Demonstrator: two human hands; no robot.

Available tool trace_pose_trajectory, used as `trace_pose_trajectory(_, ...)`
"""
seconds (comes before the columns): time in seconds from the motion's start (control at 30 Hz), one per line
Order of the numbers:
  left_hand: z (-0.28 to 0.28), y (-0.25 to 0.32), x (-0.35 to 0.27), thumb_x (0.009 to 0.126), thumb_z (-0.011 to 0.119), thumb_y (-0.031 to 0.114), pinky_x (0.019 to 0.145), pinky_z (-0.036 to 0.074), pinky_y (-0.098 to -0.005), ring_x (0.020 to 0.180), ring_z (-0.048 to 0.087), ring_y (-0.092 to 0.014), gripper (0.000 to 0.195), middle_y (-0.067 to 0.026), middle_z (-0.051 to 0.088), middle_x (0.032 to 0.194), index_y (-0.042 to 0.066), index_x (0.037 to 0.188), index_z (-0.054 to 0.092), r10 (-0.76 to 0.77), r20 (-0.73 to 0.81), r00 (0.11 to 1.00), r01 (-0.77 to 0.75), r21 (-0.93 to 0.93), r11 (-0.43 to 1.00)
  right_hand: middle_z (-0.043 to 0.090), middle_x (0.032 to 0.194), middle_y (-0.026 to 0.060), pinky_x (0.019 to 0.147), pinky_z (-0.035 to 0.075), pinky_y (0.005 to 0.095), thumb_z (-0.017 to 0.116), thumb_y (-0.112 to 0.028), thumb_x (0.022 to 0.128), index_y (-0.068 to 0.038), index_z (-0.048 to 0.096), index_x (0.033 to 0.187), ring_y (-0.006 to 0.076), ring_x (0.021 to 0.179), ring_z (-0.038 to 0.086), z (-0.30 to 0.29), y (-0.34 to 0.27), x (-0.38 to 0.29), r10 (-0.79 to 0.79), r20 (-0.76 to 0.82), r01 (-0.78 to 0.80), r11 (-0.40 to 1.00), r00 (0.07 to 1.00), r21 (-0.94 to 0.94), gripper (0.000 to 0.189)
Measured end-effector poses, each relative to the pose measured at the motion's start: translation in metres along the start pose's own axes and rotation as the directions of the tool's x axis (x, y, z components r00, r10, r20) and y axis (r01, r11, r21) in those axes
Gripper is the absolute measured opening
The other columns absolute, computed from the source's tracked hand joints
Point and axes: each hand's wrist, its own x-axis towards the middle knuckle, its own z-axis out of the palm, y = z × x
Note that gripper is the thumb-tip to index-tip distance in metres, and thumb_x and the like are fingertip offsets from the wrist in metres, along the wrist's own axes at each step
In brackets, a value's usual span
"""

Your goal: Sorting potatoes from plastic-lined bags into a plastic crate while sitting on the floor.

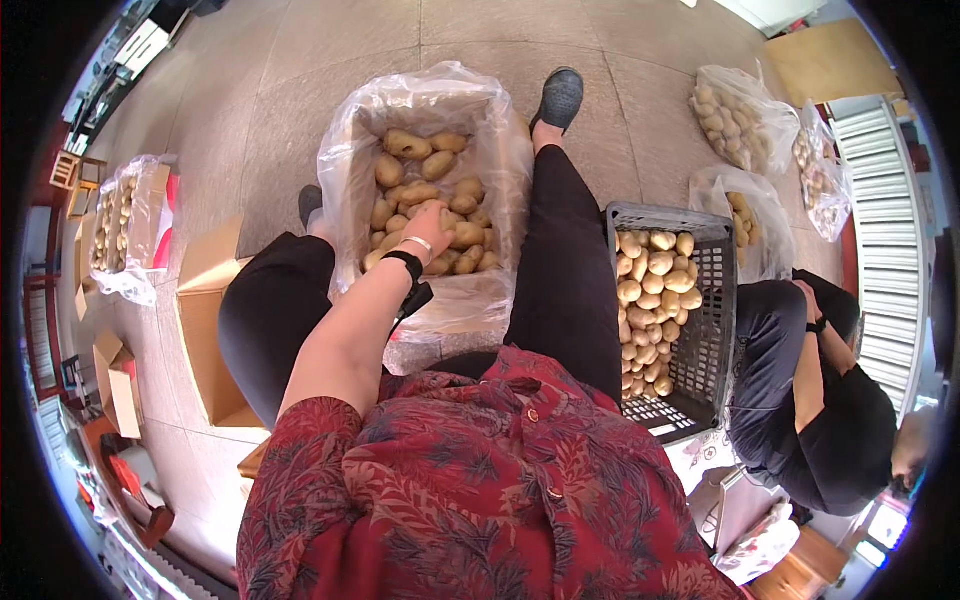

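Note:
My left hand (433,231), with a bracelet and a black band at the wrist, rests among the potatoes (469,234) in a box lined with clear plastic (424,90), between my legs. Its fingers bend down against a potato; whether they grip it is hidden. My right hand is out of view. Beside my right leg stands a black plastic crate (709,322), holding many paler potatoes (651,300) along its left side.
A person (810,390) in black sits right of the crate. Bags of potatoes (731,124) lie beyond on the tiled floor. To the left are an open cardboard box (199,322), a smaller carton (120,382) and a plastic-lined box of potatoes (146,217).

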Motion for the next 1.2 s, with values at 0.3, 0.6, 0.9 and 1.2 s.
trace_pose_trajectory(0.3, 0.014, 0.000, 0.020, 0.076, 0.066, 0.018, 0.096, 0.041, -0.0396, 0.113, 0.049, -0.035, 0.058, -0.0193, 0.053, 0.121, 0.012, 0.129, 0.044, 0.019, -0.029, 0.999, -0.019, 0.011, 1.000, 0.049, 0.066, 0.0055, 0.052, 0.038, 0.0374, 0.046, -0.023, 0.078, -0.010, 0.049, 0.083, 0.0248, 0.060, 0.048, -0.104, -0.063, 0.119, 0.182, 0.018, -0.176, 0.914, 0.983, 0.366, 0.014)
trace_pose_trajectory(0.6, 0.034, -0.008, 0.037, 0.080, 0.057, 0.008, 0.096, 0.041, -0.0397, 0.113, 0.049, -0.035, 0.048, -0.0192, 0.056, 0.116, 0.012, 0.127, 0.050, 0.181, -0.022, 0.983, -0.182, -0.058, 0.981, 0.053, 0.069, 0.0080, 0.055, 0.041, 0.0387, 0.048, -0.023, 0.080, -0.009, 0.052, 0.085, 0.0270, 0.064, 0.052, 0.049, -0.126, 0.034, 0.028, 0.028, -0.030, 0.996, 0.999, 0.087, 0.015)
trace_pose_trajectory(0.9, 0.038, 0.014, 0.029, 0.079, 0.055, 0.014, 0.095, 0.042, -0.0386, 0.109, 0.051, -0.035, 0.041, -0.0203, 0.057, 0.115, 0.008, 0.120, 0.055, 0.244, -0.049, 0.969, -0.241, -0.431, 0.870, 0.057, 0.072, 0.0106, 0.058, 0.044, 0.0400, 0.049, -0.023, 0.082, -0.008, 0.055, 0.088, 0.0292, 0.068, 0.056, 0.200, -0.124, -0.109, -0.043, 0.268, 0.051, 0.998, 0.963, -0.024, 0.017)
trace_pose_trajectory(1.2, 0.037, 0.014, -0.001, 0.078, 0.060, 0.029, 0.099, 0.039, -0.0409, 0.117, 0.045, -0.038, 0.045, -0.0216, 0.049, 0.126, 0.006, 0.117, 0.055, 0.323, 0.123, 0.938, -0.336, 0.101, 0.937, 0.060, 0.075, 0.0131, 0.061, 0.047, 0.0414, 0.051, -0.024, 0.084, -0.007, 0.059, 0.090, 0.0314, 0.072, 0.060, 0.295, -0.079, -0.227, -0.154, 0.225, 0.193, 0.967, 0.962, -0.163, 0.019)
